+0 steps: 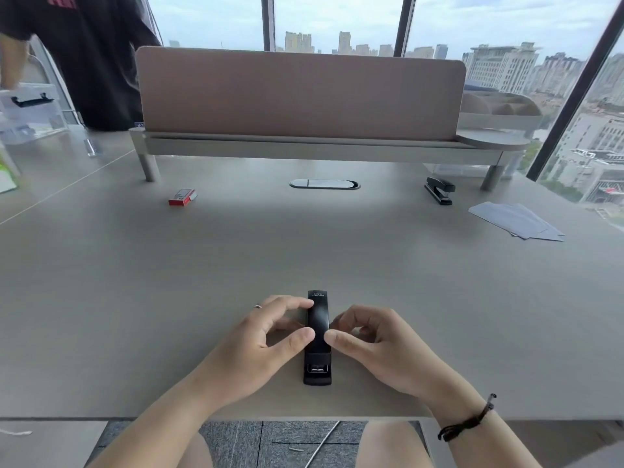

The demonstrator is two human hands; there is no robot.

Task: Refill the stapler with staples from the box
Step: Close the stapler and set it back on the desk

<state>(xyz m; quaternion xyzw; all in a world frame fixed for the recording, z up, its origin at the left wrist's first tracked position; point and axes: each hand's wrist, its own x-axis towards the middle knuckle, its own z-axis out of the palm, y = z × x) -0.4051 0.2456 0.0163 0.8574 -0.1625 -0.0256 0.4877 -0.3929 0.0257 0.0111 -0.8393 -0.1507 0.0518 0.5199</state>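
Both hands, left hand [270,336] and right hand [368,346], pinch the stapler [318,319] on the wide grey desk [135,282]. The box [182,197] sits far ahead to the left. Big windows [337,21] show a city.

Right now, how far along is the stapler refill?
Early stage. Done: nothing visibly loaded. In hand: left hand and right hand pinch the black stapler on the desk; its top looks closed. Left: open it, fetch staples from the red box lying far left, untouched, load, close.
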